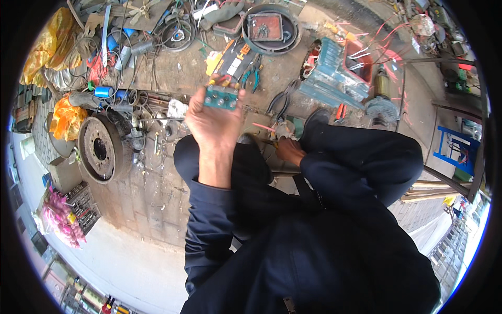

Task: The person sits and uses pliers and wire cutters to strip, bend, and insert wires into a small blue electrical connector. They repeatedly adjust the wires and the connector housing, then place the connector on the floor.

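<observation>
Block (221,98), green, sits in your left hand (215,121), clasped by its two ends, raised above the ground (151,206). Your right hand (289,150) is down between your legs (361,154), well apart from the left; whether it grips anything I cannot tell. Black pliers (287,95) lie beyond it, beside a green casing (327,81).
</observation>
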`<state>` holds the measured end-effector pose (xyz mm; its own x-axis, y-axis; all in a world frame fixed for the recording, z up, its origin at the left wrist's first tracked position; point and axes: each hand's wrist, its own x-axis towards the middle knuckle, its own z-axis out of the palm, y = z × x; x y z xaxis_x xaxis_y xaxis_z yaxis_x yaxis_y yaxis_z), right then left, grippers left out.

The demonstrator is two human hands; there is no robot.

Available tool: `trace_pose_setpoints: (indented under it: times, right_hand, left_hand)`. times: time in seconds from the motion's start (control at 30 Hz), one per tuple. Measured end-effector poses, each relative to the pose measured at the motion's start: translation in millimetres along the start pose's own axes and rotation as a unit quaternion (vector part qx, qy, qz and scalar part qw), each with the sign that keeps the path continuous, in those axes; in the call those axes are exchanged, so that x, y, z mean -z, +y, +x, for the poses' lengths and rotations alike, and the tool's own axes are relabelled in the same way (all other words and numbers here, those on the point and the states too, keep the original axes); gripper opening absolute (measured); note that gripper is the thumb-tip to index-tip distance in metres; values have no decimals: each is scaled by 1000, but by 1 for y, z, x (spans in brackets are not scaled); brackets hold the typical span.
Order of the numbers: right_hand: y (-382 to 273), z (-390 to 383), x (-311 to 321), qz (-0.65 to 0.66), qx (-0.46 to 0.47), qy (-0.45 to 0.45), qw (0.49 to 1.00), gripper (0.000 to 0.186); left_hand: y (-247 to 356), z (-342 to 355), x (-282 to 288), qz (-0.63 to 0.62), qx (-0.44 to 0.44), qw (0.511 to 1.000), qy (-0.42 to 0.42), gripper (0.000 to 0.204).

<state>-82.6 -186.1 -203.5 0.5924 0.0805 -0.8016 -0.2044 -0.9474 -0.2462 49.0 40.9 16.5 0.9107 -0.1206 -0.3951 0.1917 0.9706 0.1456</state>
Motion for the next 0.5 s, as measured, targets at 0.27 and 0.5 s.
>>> trace_pose_setpoints:
  times: [0.27,0.5]
  right_hand:
    - [3,41,-73,-31,55,90,994,40]
    - [15,47,-80,-68,102,97,988,28]
  left_hand:
    - [23,17,-14,21,3,999,28,36]
    - [20,28,-11,33,16,998,45,38]
